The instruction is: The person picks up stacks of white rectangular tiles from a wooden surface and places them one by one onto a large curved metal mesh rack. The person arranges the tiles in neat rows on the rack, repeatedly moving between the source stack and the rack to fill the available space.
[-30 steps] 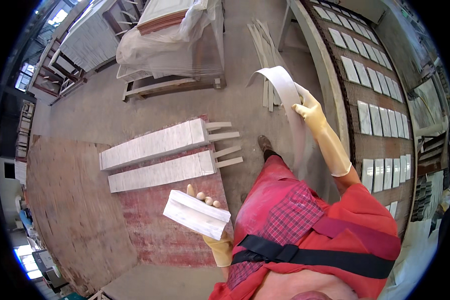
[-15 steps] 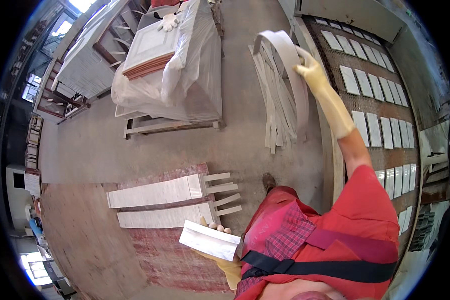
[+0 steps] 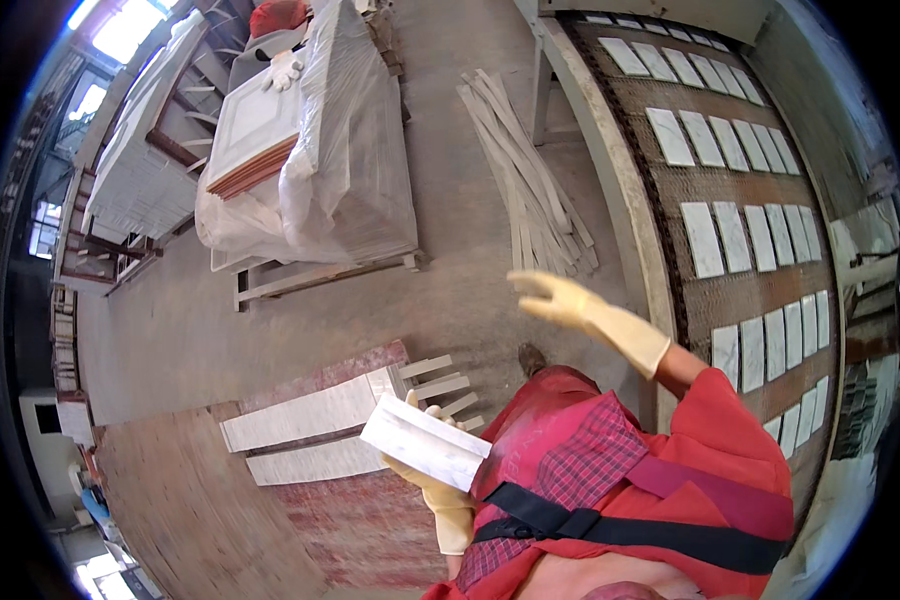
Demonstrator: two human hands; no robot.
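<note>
My left hand [image 3: 432,484], in a cream rubber glove, grips white grey-veined marble tiles [image 3: 422,442] at the lower middle. They look like two or so tiles overlapping, tilted slightly down to the right, with my fingertips showing past the upper edge. My right hand [image 3: 558,300], gloved alike, is raised in front of me with fingers stretched out and nothing in it. Beyond it, a loose pile of long pale strips [image 3: 526,185] lies on the floor. Left of the held tiles, two long rows of white tiles [image 3: 305,412] rest on a reddish board.
At my right runs a conveyor [image 3: 610,160] with a brown mesh belt carrying several rows of white tiles [image 3: 707,238]. A plastic-wrapped pallet stack [image 3: 355,190] stands ahead left, with white gloves [image 3: 282,70] on top. Racks of white pieces [image 3: 150,150] stand farther left.
My right hand has let go of a long curved strip and drawn back toward me. That strip now appears to lie with the pile. The left hand still holds the tiles.
</note>
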